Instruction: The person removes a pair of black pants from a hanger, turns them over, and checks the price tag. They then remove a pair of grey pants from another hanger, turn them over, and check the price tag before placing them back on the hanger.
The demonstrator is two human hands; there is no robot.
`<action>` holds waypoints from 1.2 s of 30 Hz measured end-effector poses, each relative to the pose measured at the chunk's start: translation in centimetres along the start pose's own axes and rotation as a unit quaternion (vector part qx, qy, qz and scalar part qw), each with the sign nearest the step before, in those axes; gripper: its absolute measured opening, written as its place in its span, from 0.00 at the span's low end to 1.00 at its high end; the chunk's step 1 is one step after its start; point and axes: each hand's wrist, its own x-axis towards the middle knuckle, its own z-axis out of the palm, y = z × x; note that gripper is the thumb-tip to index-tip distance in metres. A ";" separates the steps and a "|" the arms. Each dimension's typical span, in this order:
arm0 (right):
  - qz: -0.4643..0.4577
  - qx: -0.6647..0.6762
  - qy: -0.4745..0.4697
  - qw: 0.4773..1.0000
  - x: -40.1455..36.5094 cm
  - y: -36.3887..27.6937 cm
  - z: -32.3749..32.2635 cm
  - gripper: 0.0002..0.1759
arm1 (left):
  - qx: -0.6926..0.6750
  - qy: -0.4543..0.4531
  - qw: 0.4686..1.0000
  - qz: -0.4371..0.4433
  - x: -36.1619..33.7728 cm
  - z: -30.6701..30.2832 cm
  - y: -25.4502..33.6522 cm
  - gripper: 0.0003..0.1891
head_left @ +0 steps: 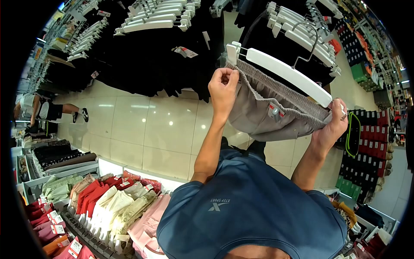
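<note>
A grey elastic-waist garment (267, 114), shorts or trousers, hangs in front of me; its full length is hidden. Its gathered waistband is fixed to a white clip hanger (286, 73) with a metal hook. With fingertips pinched together, my left hand (222, 93) holds the waistband just below the hanger's left clip (233, 53). At the opposite end, my right hand (331, 125) is closed around the waistband's right end and the clip there, which it partly covers. A small red and white label (276, 111) shows inside the waist.
Black garments (142, 60) on white hangers (148, 26) fill racks ahead. Folded clothes (116, 198) lie in a display behind me on the left. Boxed goods (371, 142) line shelves at right. Another person (49, 110) stands far left on the tiled floor (168, 125).
</note>
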 end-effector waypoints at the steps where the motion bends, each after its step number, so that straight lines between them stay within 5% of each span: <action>1: 0.001 0.000 0.002 1.000 0.0 0.0 0.0 0.10 | 0.000 0.002 1.000 -0.001 0.0 0.0 0.1 0.08; 24: 0.000 -0.003 -0.006 1.000 0.4 0.5 0.0 0.10 | -0.032 0.014 0.998 0.047 -0.2 -0.6 -1.5 0.06; 36: -0.008 -0.008 0.001 1.000 0.1 0.1 0.1 0.11 | -0.130 -0.035 0.991 0.003 0.0 -0.9 -2.2 0.05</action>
